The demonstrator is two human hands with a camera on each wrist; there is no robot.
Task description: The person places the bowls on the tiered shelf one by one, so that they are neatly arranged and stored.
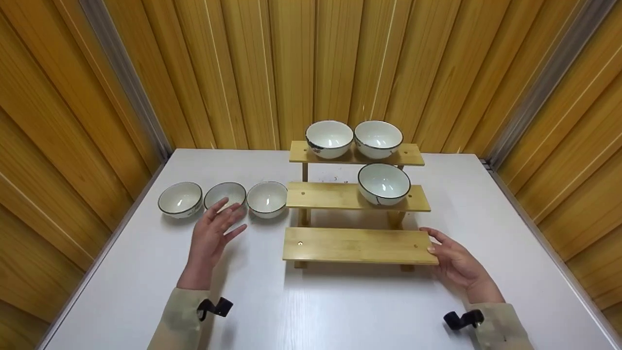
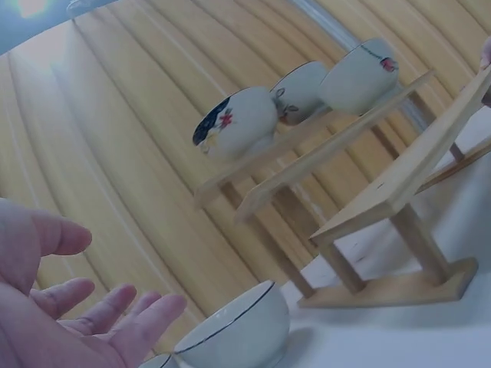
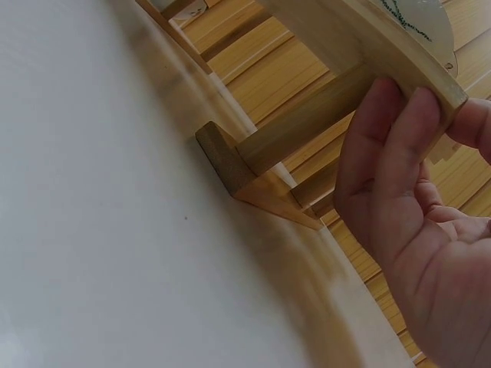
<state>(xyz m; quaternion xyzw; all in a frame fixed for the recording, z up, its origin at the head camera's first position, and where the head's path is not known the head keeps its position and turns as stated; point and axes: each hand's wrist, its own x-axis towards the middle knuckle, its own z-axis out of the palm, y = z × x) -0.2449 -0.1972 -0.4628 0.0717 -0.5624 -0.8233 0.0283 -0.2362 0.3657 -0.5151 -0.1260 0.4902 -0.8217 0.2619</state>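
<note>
Rack (image 1: 335,197) of three wooden tiers stands on the white table (image 1: 340,316); we see the right hand (image 1: 457,265) pinching the right end of its lowest board (image 1: 359,245). Two bowls (image 1: 329,138) sit on the top tier (image 1: 413,154), another bowl (image 1: 384,183) on the middle tier (image 1: 316,195). Left of these, we see the left hand (image 1: 214,236), fingers spread, near three bowls in a row (image 1: 267,199).

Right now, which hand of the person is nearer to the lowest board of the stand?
Right. The right hand pinches the lowest board at its right end; the left hand is apart from it, out past its left end.
</note>
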